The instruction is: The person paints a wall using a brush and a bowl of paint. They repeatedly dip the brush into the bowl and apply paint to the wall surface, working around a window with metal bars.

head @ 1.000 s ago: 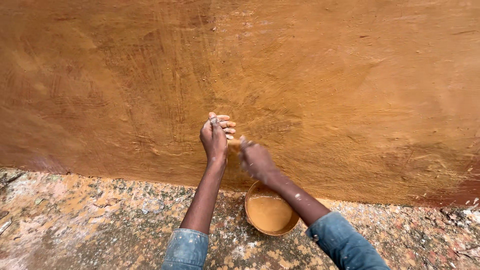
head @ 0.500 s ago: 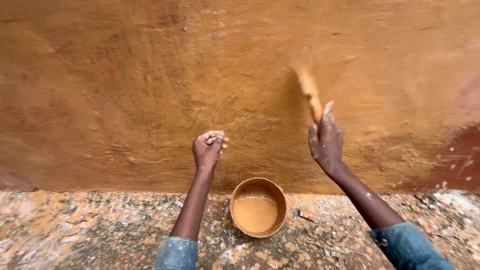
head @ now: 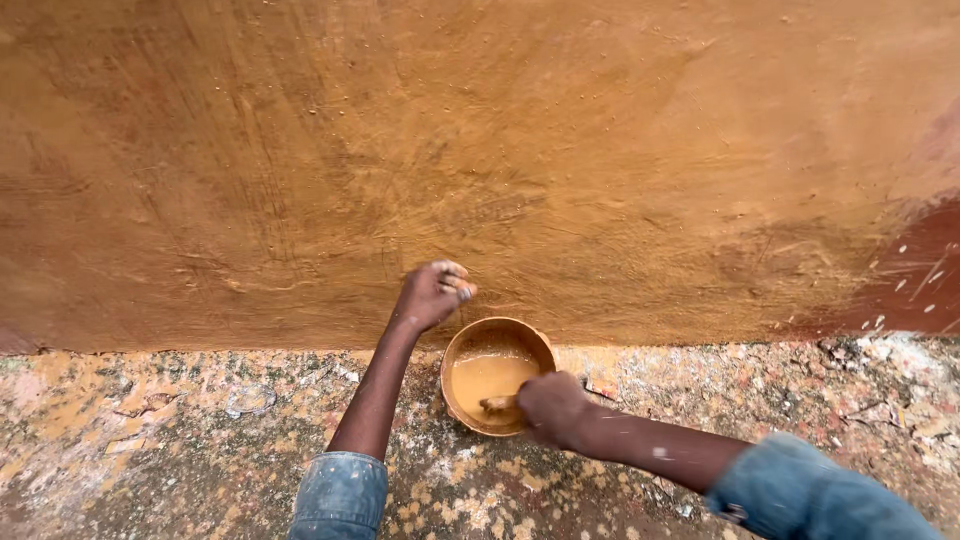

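Observation:
A wide mud-plastered wall [head: 560, 170], orange-brown and streaked, fills the upper view. At its foot stands a round bowl [head: 455, 385] holding muddy ochre liquid. My right hand [head: 550, 408] is closed around a brush [head: 497, 404] whose tip dips into the liquid at the bowl's near side. My left hand [head: 435, 293] rests against the wall just above and left of the bowl, fingers curled, with nothing in it. Both forearms come out of blue denim sleeves at the bottom.
The ground [head: 180, 450] is rough stone speckled with ochre splashes and debris. A darker red-brown patch [head: 915, 280] with pale flecks marks the wall at the far right.
My right hand has come down from high on the wall, where it swept the brush, to the bowl and dipped the brush in. My left hand has stayed on the wall.

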